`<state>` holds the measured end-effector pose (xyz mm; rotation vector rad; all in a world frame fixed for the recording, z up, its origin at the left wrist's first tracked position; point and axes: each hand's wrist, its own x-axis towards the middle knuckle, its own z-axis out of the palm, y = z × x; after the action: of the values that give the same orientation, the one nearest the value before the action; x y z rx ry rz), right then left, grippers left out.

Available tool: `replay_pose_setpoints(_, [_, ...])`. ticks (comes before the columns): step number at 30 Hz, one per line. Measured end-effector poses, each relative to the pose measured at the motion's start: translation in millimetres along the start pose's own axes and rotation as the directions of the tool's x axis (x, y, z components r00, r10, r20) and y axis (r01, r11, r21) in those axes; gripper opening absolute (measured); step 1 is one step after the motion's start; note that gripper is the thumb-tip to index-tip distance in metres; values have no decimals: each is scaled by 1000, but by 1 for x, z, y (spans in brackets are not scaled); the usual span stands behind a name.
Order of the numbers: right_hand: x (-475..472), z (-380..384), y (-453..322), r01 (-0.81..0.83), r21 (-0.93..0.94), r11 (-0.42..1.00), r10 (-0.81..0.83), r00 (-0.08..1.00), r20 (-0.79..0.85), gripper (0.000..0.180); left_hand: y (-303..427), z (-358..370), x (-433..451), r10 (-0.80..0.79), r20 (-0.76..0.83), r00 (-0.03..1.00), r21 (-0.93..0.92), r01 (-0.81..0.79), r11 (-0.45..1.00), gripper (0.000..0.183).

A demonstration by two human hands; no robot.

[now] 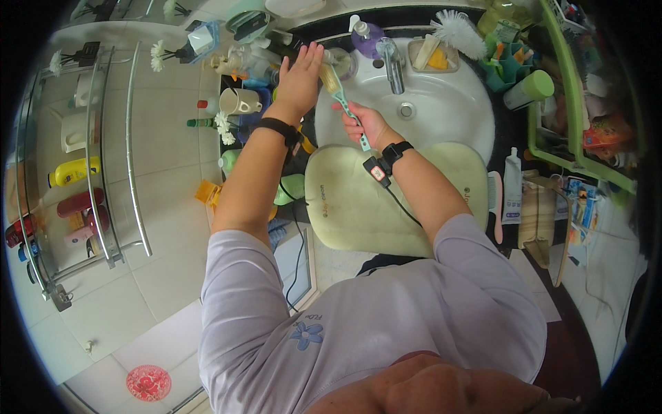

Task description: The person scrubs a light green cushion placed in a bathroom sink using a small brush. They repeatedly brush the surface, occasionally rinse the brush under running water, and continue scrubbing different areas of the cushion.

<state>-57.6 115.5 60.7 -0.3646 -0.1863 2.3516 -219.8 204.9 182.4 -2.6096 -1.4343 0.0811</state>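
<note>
My left hand [301,77] is stretched flat at the left rim of the white sink [450,103], its thumb apart from the fingers, holding nothing. My right hand [368,124] grips the teal handle of a brush with pale bristles [329,78]. The bristles lie right beside my left fingers; whether they touch cannot be told. A chrome faucet [394,67] stands at the back of the sink, right of the brush. Nearer my body, a pale green board or pad [351,202] covers the sink's front edge, below my right forearm.
A beige mug [239,101] and bottles crowd the left side. Behind the sink are a purple pump bottle [368,39], a soap dish [433,56] and a white bristly brush [458,33]. A comb [495,207] and a tube [512,189] lie right. Black cables hang from both wrists.
</note>
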Motion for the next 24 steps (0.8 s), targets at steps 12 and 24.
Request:
replay_pose_setpoints(12, [-47,20,-6,20,-105,994,-18,1000,14,37,3,-24,3,-118,11,993,-105,119,987,95])
replay_pose_setpoints(24, [-297,31,63,-285,-757,588,-269,814,-515,41,106,-7,-282,48,27,999,-661,-18,751,85])
